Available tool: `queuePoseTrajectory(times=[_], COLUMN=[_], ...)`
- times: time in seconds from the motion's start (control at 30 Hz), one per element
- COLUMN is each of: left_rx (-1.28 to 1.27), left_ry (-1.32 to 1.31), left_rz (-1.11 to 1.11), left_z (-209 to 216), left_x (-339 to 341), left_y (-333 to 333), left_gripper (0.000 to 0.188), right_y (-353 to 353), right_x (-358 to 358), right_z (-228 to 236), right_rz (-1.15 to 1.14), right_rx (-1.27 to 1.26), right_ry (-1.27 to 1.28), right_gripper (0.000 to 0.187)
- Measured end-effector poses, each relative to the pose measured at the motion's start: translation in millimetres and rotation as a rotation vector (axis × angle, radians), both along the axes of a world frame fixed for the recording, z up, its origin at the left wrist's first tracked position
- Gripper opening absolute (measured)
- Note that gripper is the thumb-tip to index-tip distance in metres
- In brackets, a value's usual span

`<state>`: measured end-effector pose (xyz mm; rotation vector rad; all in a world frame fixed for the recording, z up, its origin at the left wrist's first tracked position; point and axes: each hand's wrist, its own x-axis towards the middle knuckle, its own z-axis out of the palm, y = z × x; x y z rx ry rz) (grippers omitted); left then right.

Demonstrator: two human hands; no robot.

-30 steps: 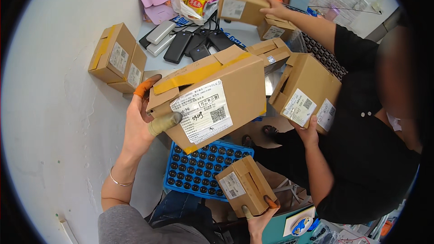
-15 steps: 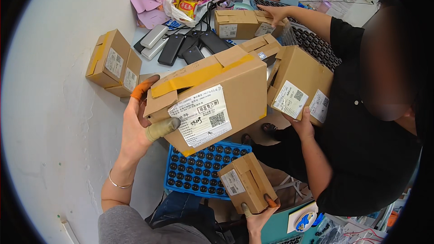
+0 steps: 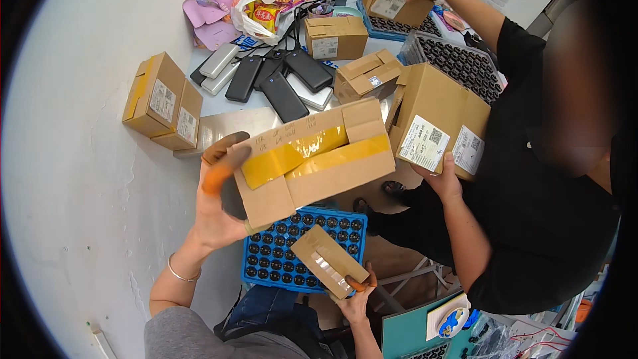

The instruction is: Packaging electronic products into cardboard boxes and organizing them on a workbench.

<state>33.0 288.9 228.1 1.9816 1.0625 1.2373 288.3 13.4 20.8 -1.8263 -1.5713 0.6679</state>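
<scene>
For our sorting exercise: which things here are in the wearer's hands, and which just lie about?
In hand:
left hand: large taped box
right hand: small box

Lying about:
blue tray
power banks
snack bag
box by the wall

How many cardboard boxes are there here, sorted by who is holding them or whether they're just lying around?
Held by the camera wearer: 2, large box in left hand, small box in right hand
Held by the co-worker: 2
Lying on the table: 3
Total: 7
</scene>
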Motion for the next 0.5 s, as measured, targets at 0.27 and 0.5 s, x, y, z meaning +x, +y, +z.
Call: queuePoseTrajectory(times=[0.27, 0.5], left_rx=[0.077, 0.044], left_ry=[0.168, 0.198], left_rz=[-0.099, -0.156], left_z=[2, -2], left_x=[-11, -6], left_y=[-4, 5], left_gripper=[0.054, 0.048], right_y=[-11, 4], right_x=[1, 17], right_z=[-19, 12], right_rz=[0.058, 0.121], right_rx=[-0.010, -0.254], right_ry=[-0.087, 0.091], right_gripper=[0.081, 0.095])
